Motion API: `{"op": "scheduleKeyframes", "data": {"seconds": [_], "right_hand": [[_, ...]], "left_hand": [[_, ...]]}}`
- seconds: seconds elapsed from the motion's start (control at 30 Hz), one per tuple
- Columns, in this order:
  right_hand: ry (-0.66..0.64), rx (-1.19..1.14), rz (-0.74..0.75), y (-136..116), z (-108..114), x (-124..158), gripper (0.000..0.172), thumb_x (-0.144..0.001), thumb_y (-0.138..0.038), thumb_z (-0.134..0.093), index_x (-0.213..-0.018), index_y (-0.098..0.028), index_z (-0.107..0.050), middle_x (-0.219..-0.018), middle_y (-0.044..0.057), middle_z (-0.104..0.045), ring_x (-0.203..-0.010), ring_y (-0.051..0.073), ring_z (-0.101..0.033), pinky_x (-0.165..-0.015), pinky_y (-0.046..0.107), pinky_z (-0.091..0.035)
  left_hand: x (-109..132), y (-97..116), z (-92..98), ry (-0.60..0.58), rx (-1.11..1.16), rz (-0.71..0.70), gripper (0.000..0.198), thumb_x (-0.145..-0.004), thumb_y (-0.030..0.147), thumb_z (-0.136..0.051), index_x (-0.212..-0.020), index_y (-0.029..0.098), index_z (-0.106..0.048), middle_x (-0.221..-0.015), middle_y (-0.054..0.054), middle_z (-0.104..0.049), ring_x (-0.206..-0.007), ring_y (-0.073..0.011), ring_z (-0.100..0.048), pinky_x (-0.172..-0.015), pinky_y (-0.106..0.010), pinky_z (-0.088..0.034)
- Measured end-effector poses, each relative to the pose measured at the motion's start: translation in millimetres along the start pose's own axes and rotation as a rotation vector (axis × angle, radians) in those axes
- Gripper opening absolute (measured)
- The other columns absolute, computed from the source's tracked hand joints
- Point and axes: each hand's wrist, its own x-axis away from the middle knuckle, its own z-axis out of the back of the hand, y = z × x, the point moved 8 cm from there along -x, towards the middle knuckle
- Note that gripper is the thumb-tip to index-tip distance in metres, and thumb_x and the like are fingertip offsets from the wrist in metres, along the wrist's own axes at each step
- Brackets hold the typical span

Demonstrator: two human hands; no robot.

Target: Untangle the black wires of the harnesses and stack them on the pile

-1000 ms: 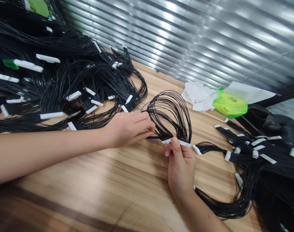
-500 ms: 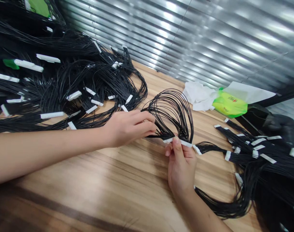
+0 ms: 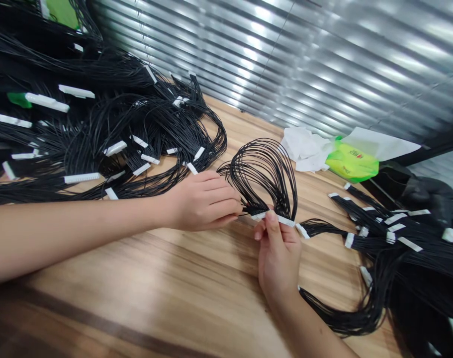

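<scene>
My right hand (image 3: pixel 279 253) pinches a long white connector (image 3: pixel 286 221) between thumb and fingers, above the wooden table. Thin black wires (image 3: pixel 263 154) rise from that connector in a wide loop and bend back down toward the left. There my left hand (image 3: pixel 207 201) is closed around the black wires just left of the connector, its fingertips partly hidden behind the knuckles. Close to my right hand, a smaller white connector (image 3: pixel 302 230) ends another black wire bundle (image 3: pixel 325 226) lying on the table.
A big heap of black wire harnesses (image 3: pixel 110 119) with white connectors covers the left side. More harnesses (image 3: pixel 390 233) lie at the right. Behind are white tissues (image 3: pixel 306 146), a green tissue pack (image 3: pixel 351 161) and metallic blinds (image 3: pixel 267 54) along the table's far edge (image 3: pixel 244 115).
My left hand has turned slightly and its fingers have closed in on the wires beside the connector. The right hand keeps its hold, and the view has shifted a little.
</scene>
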Motion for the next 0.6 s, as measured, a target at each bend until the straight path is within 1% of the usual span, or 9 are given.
{"op": "scheduleKeyframes", "data": {"seconds": [0.1,0.17,0.23,0.33,0.37,0.43,0.5,0.53,0.6], "right_hand": [[-0.003,0.014,-0.001,1,1,0,0.027,-0.077,-0.038,-0.070,-0.065,-0.017,-0.059,-0.052,-0.007,-0.048,-0.050,0.008,-0.040,-0.051,0.024,-0.033],[-0.009,0.035,0.004,2,2,0,0.028,-0.077,-0.039,-0.069,-0.064,-0.017,-0.058,-0.052,-0.006,-0.048,-0.050,0.008,-0.041,-0.052,0.024,-0.033],[-0.010,0.049,0.007,2,2,-1,0.029,-0.078,-0.040,-0.069,-0.063,-0.017,-0.058,-0.052,-0.006,-0.048,-0.051,0.009,-0.041,-0.053,0.025,-0.033],[0.001,0.046,0.005,1,3,-1,0.028,-0.077,-0.040,-0.069,-0.065,-0.017,-0.058,-0.053,-0.006,-0.048,-0.051,0.008,-0.041,-0.053,0.025,-0.033],[0.004,0.044,0.003,1,2,0,0.028,-0.077,-0.040,-0.070,-0.066,-0.017,-0.058,-0.053,-0.006,-0.048,-0.051,0.008,-0.041,-0.053,0.025,-0.033],[0.006,0.042,0.005,0,2,0,0.026,-0.076,-0.040,-0.070,-0.069,-0.017,-0.060,-0.054,-0.006,-0.048,-0.051,0.008,-0.041,-0.052,0.025,-0.033],[0.005,0.047,0.006,0,2,1,0.026,-0.076,-0.040,-0.070,-0.070,-0.017,-0.061,-0.055,-0.006,-0.048,-0.051,0.008,-0.040,-0.052,0.025,-0.033],[0.003,0.050,0.006,0,1,1,0.026,-0.076,-0.040,-0.070,-0.070,-0.017,-0.061,-0.055,-0.006,-0.048,-0.051,0.008,-0.040,-0.051,0.025,-0.034],[0.001,0.051,0.007,1,1,1,0.025,-0.076,-0.040,-0.070,-0.071,-0.016,-0.062,-0.056,-0.006,-0.048,-0.051,0.008,-0.040,-0.051,0.024,-0.034]], "left_hand": [[0,-2,0.6,0.007,0.032,0.022,0.006,-0.085,0.024,-0.058,-0.083,0.019,-0.061,-0.090,0.001,-0.071,-0.071,-0.0124,-0.063,-0.064,-0.026,-0.046],[0,-4,0.0,0.003,0.052,0.052,0.007,-0.086,0.022,-0.057,-0.082,0.018,-0.061,-0.091,0.000,-0.071,-0.074,-0.0120,-0.064,-0.065,-0.024,-0.047],[2,-7,-1.7,-0.009,0.070,0.100,0.008,-0.086,0.020,-0.056,-0.080,0.018,-0.060,-0.081,0.001,-0.071,-0.070,-0.0106,-0.064,-0.062,-0.022,-0.047],[7,-12,-2.8,0.000,0.065,0.163,0.009,-0.086,0.022,-0.055,-0.078,0.019,-0.059,-0.064,0.005,-0.066,-0.058,-0.0092,-0.061,-0.053,-0.021,-0.044],[9,-12,-2.9,0.005,0.051,0.171,0.009,-0.086,0.023,-0.055,-0.080,0.019,-0.060,-0.062,0.006,-0.065,-0.056,-0.0089,-0.060,-0.051,-0.021,-0.042],[13,-13,-4.0,-0.005,0.005,0.172,0.009,-0.088,0.023,-0.053,-0.091,0.022,-0.061,-0.061,0.008,-0.065,-0.052,-0.0078,-0.059,-0.048,-0.020,-0.040],[15,-13,-4.1,-0.013,-0.053,0.156,0.017,-0.089,0.021,-0.052,-0.104,0.025,-0.060,-0.059,0.011,-0.065,-0.048,-0.0066,-0.057,-0.046,-0.020,-0.038],[15,-12,-3.9,-0.016,-0.069,0.142,0.021,-0.089,0.019,-0.052,-0.108,0.026,-0.059,-0.061,0.012,-0.066,-0.048,-0.0060,-0.056,-0.046,-0.020,-0.037],[15,-10,-3.0,-0.018,-0.058,0.112,0.022,-0.089,0.017,-0.052,-0.108,0.026,-0.059,-0.070,0.011,-0.069,-0.050,-0.0051,-0.057,-0.047,-0.020,-0.037]]}}
